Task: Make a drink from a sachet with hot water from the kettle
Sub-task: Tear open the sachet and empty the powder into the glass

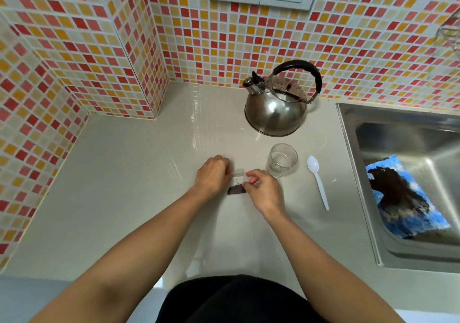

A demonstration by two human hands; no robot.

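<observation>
pinching sachet (237, 182) top edge between left hand (212, 176) and right hand (263, 190), both clamped on it at counter centre; tear clean, powder kept low, then tip into glass (282, 159) at 2 o'clock, kettle (276, 109) at 12.

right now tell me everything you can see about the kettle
The kettle is a rounded, polished-metal stovetop type that mirrors the wall tiles. A black arched handle spans its top, and a short spout with a black-tipped cap points left. The lid looks seated. It stands upright on the pale counter near the tiled wall, behind the glass and left of the sink. Neither hand touches it.
</observation>
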